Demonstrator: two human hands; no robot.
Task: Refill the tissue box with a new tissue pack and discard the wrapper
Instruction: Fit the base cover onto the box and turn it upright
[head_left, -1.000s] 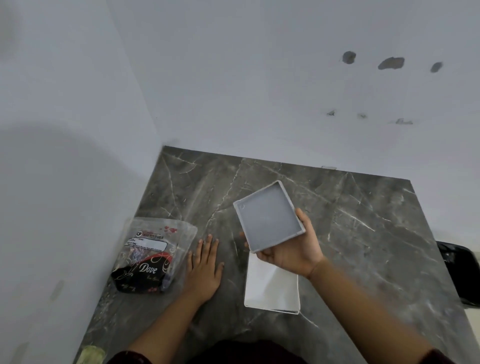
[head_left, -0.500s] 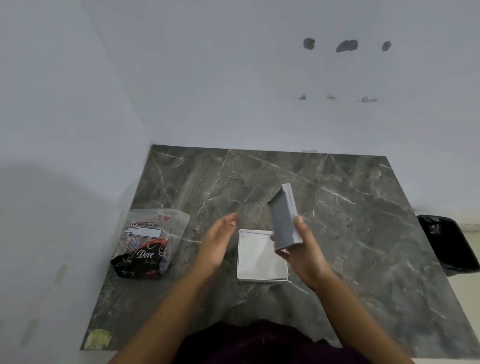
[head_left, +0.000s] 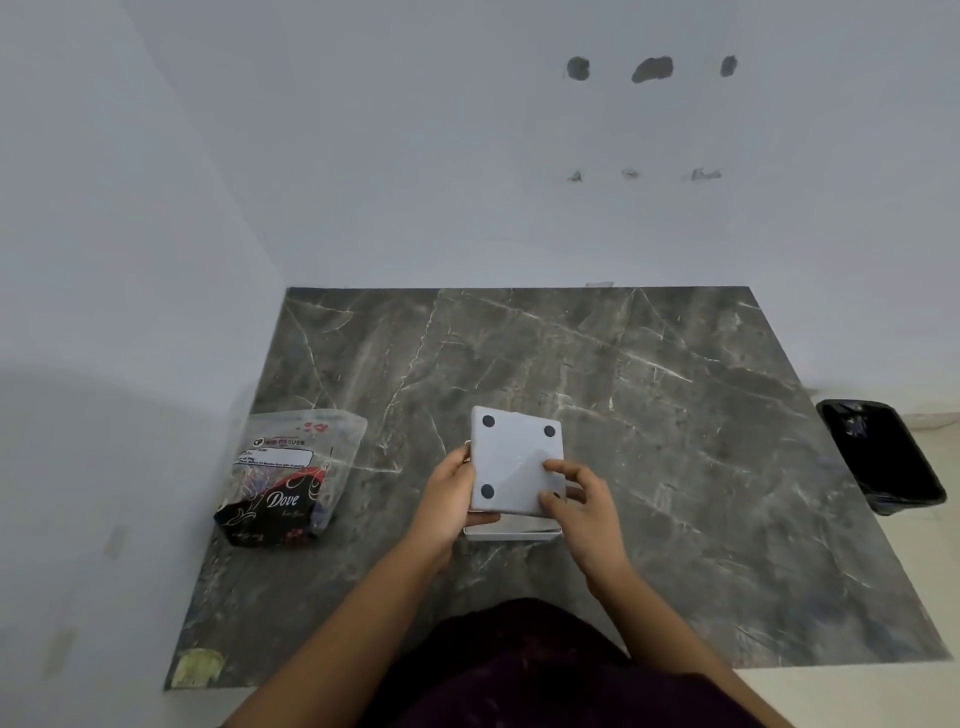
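Observation:
I hold a square grey tissue box part (head_left: 511, 462) with several dark round feet facing up. My left hand (head_left: 451, 493) grips its left edge and my right hand (head_left: 579, 501) grips its lower right corner. It sits over the white tray-like part (head_left: 511, 532) of the box, whose front rim shows just below. A new tissue pack (head_left: 288, 475) in a clear and black printed wrapper lies on the table to the left, sealed as far as I can see.
The grey marble table (head_left: 649, 441) stands in a corner with white walls behind and to the left. A black bin (head_left: 883, 454) stands on the floor beyond the table's right edge. A yellowish sticker (head_left: 196, 667) marks the near left corner.
My right hand has flipped the grey part so its footed side faces up and lowered it over the white part. My left hand has risen from the table and taken hold of its left edge.

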